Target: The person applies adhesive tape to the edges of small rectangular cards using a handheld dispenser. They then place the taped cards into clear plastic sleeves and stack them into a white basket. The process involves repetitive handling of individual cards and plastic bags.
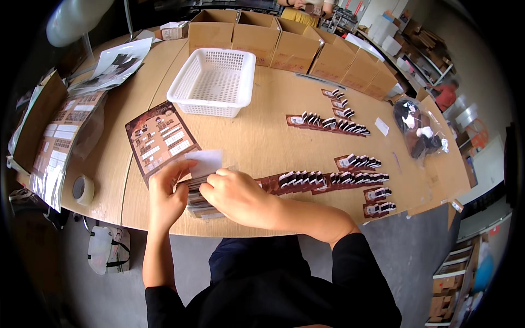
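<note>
A translucent whitish sleeve (pixel 207 160) rises between my hands, with the fingers of my left hand (pixel 169 192) closed on its left edge. Below it, a stack of flat brown packets in clear plastic (pixel 202 207) lies close to the table's front edge. My right hand (pixel 236 197) bends over this stack from the right, fingers curled against the packets; its fingertips are partly hidden, so I cannot tell what they pinch. To its right, overlapping brown cards with black-and-white pieces (pixel 301 182) form a row. Behind my left hand lies a printed brown sheet (pixel 162 135).
A white perforated plastic basket (pixel 211 82) stands before open cardboard boxes (pixel 254 43). More card rows (pixel 328 125) lie at right, near a clear bag of dark and white items (pixel 420 129). A tape roll (pixel 83 190) sits at left. Another person (pixel 305 10) stands beyond the boxes.
</note>
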Tool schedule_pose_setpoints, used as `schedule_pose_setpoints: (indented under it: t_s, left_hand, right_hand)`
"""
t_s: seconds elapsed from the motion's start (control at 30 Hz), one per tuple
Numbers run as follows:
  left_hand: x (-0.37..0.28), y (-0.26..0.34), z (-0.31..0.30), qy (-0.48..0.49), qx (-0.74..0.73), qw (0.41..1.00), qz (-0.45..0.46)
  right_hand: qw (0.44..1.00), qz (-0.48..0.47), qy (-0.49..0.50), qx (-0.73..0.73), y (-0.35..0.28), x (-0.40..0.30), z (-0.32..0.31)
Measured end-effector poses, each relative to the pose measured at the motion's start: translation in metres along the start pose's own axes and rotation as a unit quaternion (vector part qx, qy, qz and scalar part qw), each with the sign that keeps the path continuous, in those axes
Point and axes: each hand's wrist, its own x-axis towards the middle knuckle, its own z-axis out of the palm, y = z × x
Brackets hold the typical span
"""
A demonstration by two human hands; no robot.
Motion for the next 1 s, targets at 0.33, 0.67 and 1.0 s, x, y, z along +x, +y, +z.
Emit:
schedule_pose_setpoints:
  t_s: [0.33,0.67,1.0]
  left_hand:
    - [-0.003,0.006,0.002,0.011,-0.036,0.999,-0.014]
    - [-0.005,0.0,-0.006,-0.007,-0.016,1.0,-0.014]
    - [-0.03,-0.062,-0.016,-0.093,-0.207,0.974,0.016]
  right_hand:
    - [0.995,-0.007,0.1,-0.008,-0.006,0.01,-0.004]
    - [0.994,0.001,0.106,0.014,-0.011,0.007,0.005]
    - [0.991,-0.014,0.103,0.083,0.001,0.001,0.003]
